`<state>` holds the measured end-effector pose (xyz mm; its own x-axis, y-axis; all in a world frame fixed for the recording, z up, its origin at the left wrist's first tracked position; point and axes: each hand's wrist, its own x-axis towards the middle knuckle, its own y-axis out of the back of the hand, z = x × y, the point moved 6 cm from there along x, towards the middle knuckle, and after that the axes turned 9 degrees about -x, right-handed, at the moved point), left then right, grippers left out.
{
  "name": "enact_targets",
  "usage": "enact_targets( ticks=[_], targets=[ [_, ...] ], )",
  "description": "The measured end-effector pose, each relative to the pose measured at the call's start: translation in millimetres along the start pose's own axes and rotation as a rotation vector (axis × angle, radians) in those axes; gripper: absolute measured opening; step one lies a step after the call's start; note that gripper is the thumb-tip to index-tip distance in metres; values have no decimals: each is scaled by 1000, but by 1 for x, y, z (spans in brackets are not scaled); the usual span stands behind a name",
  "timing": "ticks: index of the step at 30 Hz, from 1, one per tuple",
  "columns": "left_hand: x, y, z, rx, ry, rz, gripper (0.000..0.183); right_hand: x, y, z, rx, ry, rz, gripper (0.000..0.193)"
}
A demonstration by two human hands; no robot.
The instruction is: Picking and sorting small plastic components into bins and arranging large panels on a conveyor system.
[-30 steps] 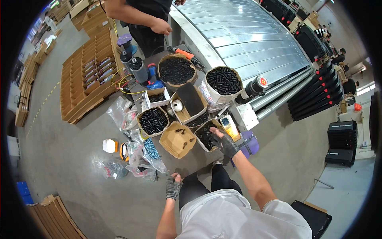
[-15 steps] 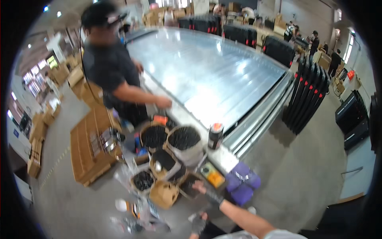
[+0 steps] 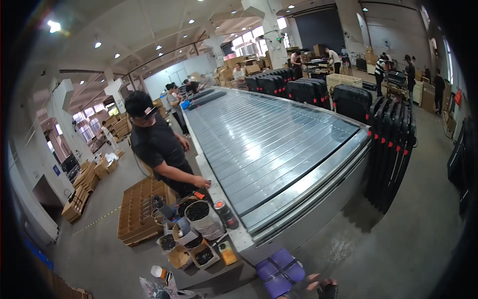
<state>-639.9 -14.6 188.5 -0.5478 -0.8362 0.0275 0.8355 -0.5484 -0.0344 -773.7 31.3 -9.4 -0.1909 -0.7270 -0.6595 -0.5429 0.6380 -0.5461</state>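
My left hand (image 3: 303,286), in a grey fingerless glove, is at the bottom edge beside a purple padded bundle (image 3: 280,271) crossed by black straps. Its bare fingers stretch to the right, apart from one another. Close by on the right is my right hand (image 3: 328,290), in a dark fingerless glove with the fingers curled. What it holds, if anything, I cannot make out. Left of the bundle, an open carton (image 3: 214,259) of small black parts stands by a yellow-and-white packet (image 3: 228,253).
A long metal-slatted table (image 3: 269,149) runs away from me, with a can (image 3: 225,214) on its near corner. A co-worker (image 3: 157,144) stands at its left side. Black folded cases (image 3: 391,149) stand at the right. White buckets (image 3: 205,222) and a brown divided carton (image 3: 142,212) are at left.
My right hand has come out of the carton of black parts and moved right. My left hand has also moved right, beside the purple bundle. The view has tilted up.
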Motion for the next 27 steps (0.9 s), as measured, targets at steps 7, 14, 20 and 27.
enact_targets(
  ticks=[7,14,20,27],
  targets=[
    [238,-196,-162,79,-260,-430,26,5,0,-225,137,646,-413,53],
    [442,-254,-224,235,290,-485,51,-17,28,-479,-575,873,314,52],
    [717,-270,-104,298,48,-619,50,148,160,-534,-1095,325,509,41],
    [955,-332,152,390,-495,-455,41,322,109,-649,-1283,133,422,27]
  ],
)
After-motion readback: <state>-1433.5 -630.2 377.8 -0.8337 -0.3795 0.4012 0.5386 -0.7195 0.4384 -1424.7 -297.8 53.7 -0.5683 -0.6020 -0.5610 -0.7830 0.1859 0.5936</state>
